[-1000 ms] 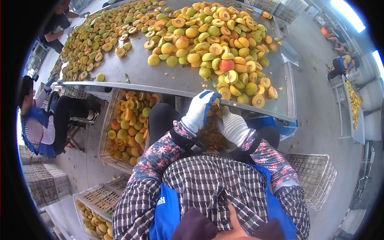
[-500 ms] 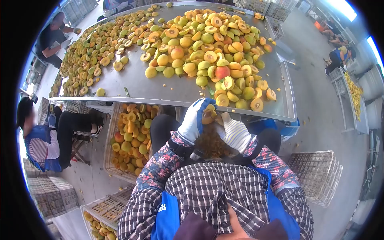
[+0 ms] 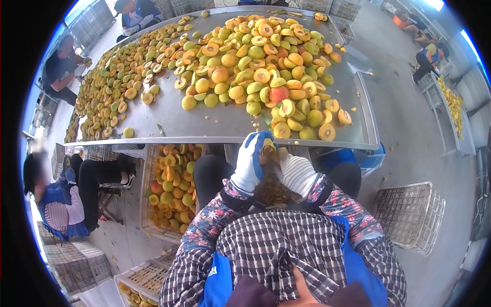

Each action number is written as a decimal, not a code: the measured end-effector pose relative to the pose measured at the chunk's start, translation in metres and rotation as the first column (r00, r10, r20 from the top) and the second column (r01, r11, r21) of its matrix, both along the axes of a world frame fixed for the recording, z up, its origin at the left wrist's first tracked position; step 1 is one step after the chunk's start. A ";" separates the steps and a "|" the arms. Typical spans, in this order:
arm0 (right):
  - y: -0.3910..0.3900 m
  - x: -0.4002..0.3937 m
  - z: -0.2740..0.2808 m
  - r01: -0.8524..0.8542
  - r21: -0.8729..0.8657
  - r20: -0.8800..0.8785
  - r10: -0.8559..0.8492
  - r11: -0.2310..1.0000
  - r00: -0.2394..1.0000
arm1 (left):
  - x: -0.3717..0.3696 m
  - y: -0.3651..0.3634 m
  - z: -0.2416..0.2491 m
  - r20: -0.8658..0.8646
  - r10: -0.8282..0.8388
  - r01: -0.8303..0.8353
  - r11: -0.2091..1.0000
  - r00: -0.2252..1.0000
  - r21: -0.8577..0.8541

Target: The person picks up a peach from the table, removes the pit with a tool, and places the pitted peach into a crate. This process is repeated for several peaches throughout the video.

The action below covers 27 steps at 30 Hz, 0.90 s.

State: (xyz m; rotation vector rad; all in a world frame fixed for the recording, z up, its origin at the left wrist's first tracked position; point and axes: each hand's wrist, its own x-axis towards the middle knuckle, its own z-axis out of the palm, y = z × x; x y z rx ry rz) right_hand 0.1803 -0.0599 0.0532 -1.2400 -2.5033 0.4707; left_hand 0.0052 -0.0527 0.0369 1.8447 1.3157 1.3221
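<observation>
My left hand [image 3: 250,161], in a white glove with blue fingertips, wraps around a peach half [image 3: 267,153] just below the front edge of the steel table [image 3: 204,120]. My right hand [image 3: 296,174], in a striped knit glove, presses against the same fruit from the right, its fingers closed; whether it holds a tool I cannot tell. A pile of brown pits [image 3: 271,187] lies in my lap under both hands. Whole and halved yellow-green peaches [image 3: 266,66] are heaped on the table just beyond.
A crate of peaches [image 3: 171,184] stands under the table to my left, an empty wire crate [image 3: 409,215] on the floor to my right. A seated person [image 3: 61,194] works at left; others sit along the far table edge [image 3: 61,66] and at right [image 3: 427,59].
Both hands stay together on the fruit at the table edge, shifting only slightly. The camera has tilted, so the table and crates sit a little differently in view.
</observation>
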 end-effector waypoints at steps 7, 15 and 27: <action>-0.010 -0.002 -0.016 -0.042 -0.112 -0.136 0.026 0.993 0.990 | -0.008 0.004 0.006 -0.187 -0.154 0.169 0.983 0.970 0.066; 0.009 0.013 -0.014 -0.109 -0.172 -0.017 0.107 0.979 0.994 | -0.002 -0.003 0.008 0.143 -0.138 0.158 0.978 0.980 -0.136; -0.006 -0.003 -0.020 -0.229 -0.416 -0.554 -0.046 0.880 0.831 | 0.004 0.001 0.002 0.632 -0.030 0.284 0.909 0.774 -0.306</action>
